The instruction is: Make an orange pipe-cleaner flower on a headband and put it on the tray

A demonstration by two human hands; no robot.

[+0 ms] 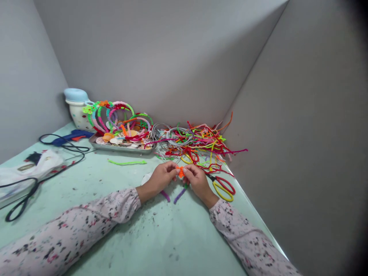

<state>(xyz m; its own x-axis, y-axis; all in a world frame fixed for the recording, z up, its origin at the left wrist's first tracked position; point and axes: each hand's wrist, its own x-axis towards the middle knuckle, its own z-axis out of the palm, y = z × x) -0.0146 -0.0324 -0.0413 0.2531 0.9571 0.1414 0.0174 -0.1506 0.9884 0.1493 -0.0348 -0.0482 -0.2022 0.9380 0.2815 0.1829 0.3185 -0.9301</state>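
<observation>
A small orange piece of bent pipe cleaner is pinched between my two hands above the table. My left hand closes its thumb and fingertips on the left side of it. On the opposite side, the fingers of my right hand grip it too. Below the hands show two purple ends of fuzzy pipe cleaner; the rest of them is hidden. A white round piece lies partly under my left hand. Scissors with red and yellow handles rest just right of my right hand.
A metal tray holds fuzzy headbands and round pieces. Right of it spreads a pile of pipe cleaners with wire coils. A green pipe cleaner, blue glue gun, black cord, plastic bag and lidded jar are left.
</observation>
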